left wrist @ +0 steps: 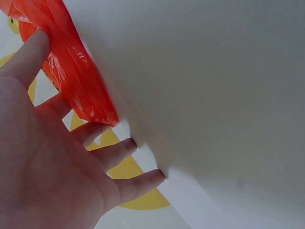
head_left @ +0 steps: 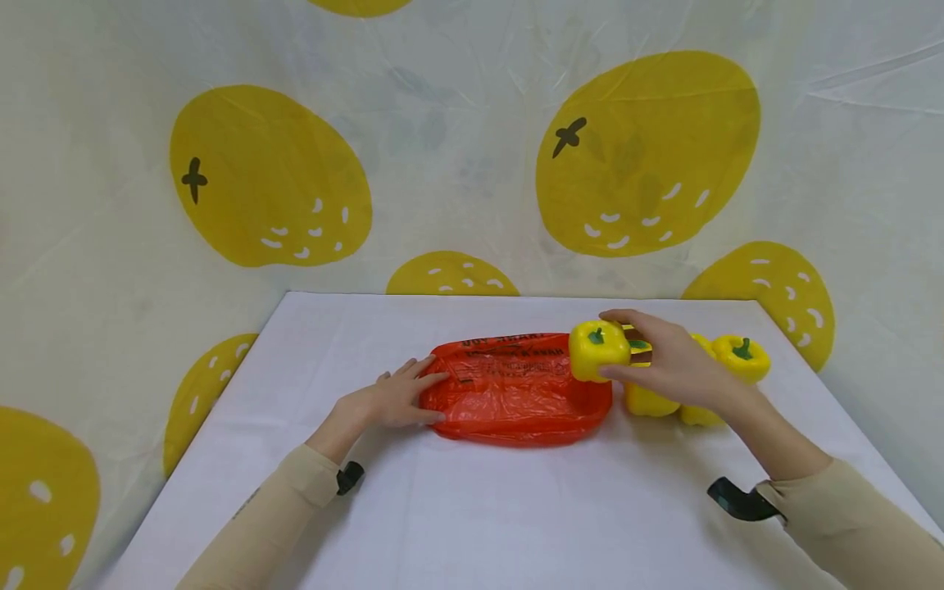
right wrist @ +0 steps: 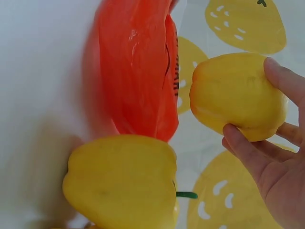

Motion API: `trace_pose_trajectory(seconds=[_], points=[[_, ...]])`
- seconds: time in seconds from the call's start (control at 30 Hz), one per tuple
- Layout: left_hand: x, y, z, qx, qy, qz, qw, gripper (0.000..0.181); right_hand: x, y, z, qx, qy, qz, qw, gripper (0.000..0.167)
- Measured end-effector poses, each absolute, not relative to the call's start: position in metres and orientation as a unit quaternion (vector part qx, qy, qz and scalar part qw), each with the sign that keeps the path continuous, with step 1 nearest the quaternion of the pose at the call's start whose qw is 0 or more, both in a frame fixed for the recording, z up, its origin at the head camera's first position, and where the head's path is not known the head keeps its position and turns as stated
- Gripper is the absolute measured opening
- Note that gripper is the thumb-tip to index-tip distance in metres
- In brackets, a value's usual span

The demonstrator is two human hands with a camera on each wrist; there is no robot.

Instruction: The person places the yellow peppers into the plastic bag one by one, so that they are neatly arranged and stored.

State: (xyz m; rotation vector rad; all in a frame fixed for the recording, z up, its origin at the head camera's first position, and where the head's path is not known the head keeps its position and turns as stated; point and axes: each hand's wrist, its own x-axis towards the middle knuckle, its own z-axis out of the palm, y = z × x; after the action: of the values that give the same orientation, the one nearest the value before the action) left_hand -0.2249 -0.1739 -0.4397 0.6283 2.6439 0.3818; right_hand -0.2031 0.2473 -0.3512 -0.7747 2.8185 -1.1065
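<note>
A red plastic bag (head_left: 509, 393) with dark print lies on the white table. At its left end the left hand (head_left: 398, 395) rests with spread fingers; in the left wrist view, the thumb and some fingertips of this hand (left wrist: 57, 157) touch the red plastic (left wrist: 78, 76). The right hand (head_left: 674, 360) holds a yellow bell pepper (head_left: 596, 352) with a green stem above the bag's right end. The right wrist view shows the pepper (right wrist: 238, 93) gripped between thumb and fingers of the right hand (right wrist: 281, 162), raised beside the bag (right wrist: 133, 71).
Several more yellow peppers (head_left: 741, 356) are grouped on the table right of the bag, partly behind the right hand. One pepper (right wrist: 121, 179) is close to the bag's end in the right wrist view. A pale cloth (head_left: 450, 164) with yellow fruit shapes hangs behind the table (head_left: 472, 524).
</note>
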Motion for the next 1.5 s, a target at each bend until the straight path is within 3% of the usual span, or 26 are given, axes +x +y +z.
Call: trace_pose_trajectory(seconds=[1.5], points=[[-0.223, -0.173, -0.438, 0.211, 0.946, 0.132, 0.209, 0.082, -0.253, 0.124, -0.388, -0.278, 0.895, -0.341, 0.075, 0.075]])
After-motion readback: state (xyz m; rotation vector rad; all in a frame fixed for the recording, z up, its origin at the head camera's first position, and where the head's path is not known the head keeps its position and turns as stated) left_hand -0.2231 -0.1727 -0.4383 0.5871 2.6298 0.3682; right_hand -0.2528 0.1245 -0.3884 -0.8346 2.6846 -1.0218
